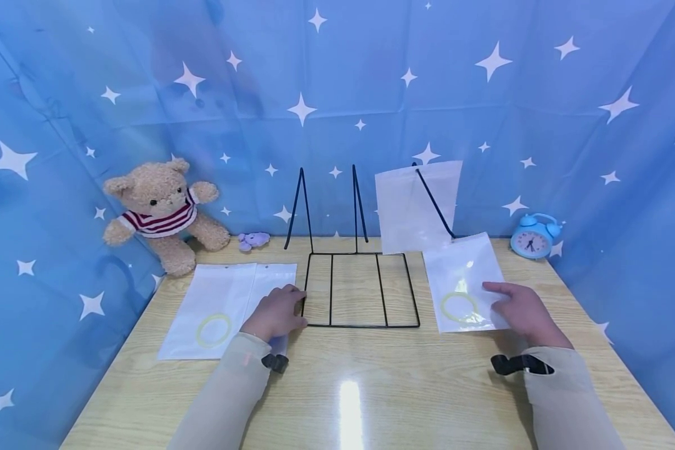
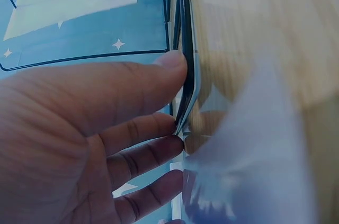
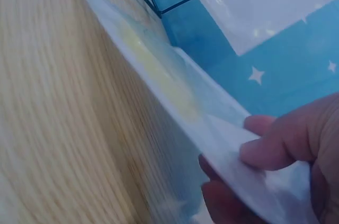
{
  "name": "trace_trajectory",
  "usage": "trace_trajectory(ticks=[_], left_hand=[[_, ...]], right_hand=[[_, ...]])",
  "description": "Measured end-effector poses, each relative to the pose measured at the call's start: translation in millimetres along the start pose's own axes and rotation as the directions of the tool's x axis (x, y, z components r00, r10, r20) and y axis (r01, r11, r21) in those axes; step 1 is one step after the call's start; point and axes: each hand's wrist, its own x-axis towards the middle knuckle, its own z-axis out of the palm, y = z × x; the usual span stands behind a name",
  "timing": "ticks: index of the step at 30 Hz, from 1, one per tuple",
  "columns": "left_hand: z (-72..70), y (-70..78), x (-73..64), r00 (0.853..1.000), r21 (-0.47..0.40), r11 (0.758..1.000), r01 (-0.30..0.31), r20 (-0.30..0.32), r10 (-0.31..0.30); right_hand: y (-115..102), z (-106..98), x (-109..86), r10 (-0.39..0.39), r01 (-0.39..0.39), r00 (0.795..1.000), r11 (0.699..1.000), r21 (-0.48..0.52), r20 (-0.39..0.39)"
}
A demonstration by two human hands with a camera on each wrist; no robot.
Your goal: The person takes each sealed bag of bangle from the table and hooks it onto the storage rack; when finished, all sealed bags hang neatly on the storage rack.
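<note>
A black wire rack (image 1: pixel 345 325) with three upright prongs stands mid-table. My left hand (image 1: pixel 277 311) pinches the front left corner of its base; in the left wrist view the thumb and fingers (image 2: pixel 145 152) meet at the black wire (image 2: pixel 186 33). My right hand (image 1: pixel 524 314) holds a white translucent bag (image 1: pixel 455 269) with a yellow ring on it by its right edge. The right wrist view shows this bag (image 3: pixel 222 147) between thumb and fingers, tilted above the table. Its top edge is at the tip of the right prong. Another white bag (image 1: pixel 396 206) hangs on that prong.
White bags (image 1: pixel 194 312) lie on the left of the table (image 1: pixel 394 387), one showing a yellow ring. A teddy bear (image 1: pixel 157 209), a small purple toy (image 1: pixel 254 240) and a blue alarm clock (image 1: pixel 534 237) stand along the back, before a starry blue curtain (image 1: pixel 360 75).
</note>
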Motion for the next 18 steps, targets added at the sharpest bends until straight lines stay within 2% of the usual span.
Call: trace_trajectory(ticks=[9, 13, 18], left_hand=[[1.1, -2.2, 1.5, 1.000, -0.005, 1.000, 0.003, -0.006, -0.003], [1.0, -1.8, 1.5, 1.000, -0.007, 1.000, 0.004, -0.001, -0.004], [0.2, -0.6, 0.3, 1.000, -0.008, 1.000, 0.006, -0.001, -0.006]], right_hand=[[-6.0, -0.4, -2.3, -0.005, 0.014, 0.988, 0.998, 0.059, -0.153], [-5.9, -0.3, -4.4, -0.002, 0.027, 0.972, 0.994, 0.108, -0.233], [-8.4, -0.3, -5.7, 0.034, 0.025, 0.942, 0.985, 0.169, -0.334]])
